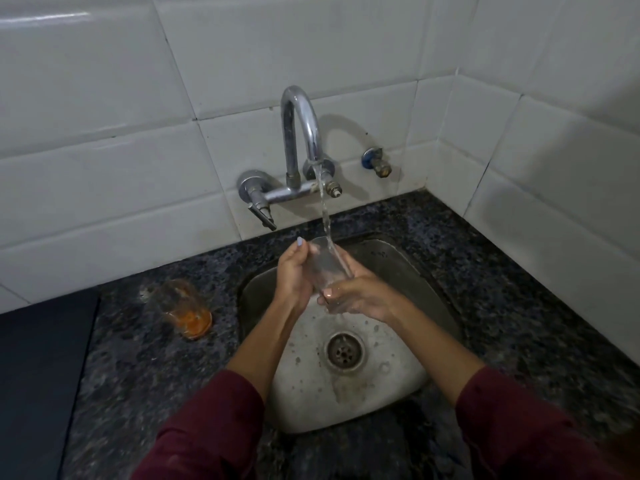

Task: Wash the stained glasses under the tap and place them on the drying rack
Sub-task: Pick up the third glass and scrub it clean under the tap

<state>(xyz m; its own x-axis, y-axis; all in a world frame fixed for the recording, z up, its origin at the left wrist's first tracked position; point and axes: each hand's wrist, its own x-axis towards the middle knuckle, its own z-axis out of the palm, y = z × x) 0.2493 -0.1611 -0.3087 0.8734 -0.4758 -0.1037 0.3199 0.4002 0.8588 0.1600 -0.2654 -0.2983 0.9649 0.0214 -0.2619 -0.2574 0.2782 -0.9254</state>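
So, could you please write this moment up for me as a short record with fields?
setting: steel sink set in a dark speckled counter, white tiled wall
tap: tap running, stream falls into the clear glass
clear glass: clear glass tilted over the sink, held in both hands
left hand: left hand grips the glass near its rim
right hand: right hand grips its base
stained glass: orange-stained glass on the counter, left of the sink
drying rack: not in view
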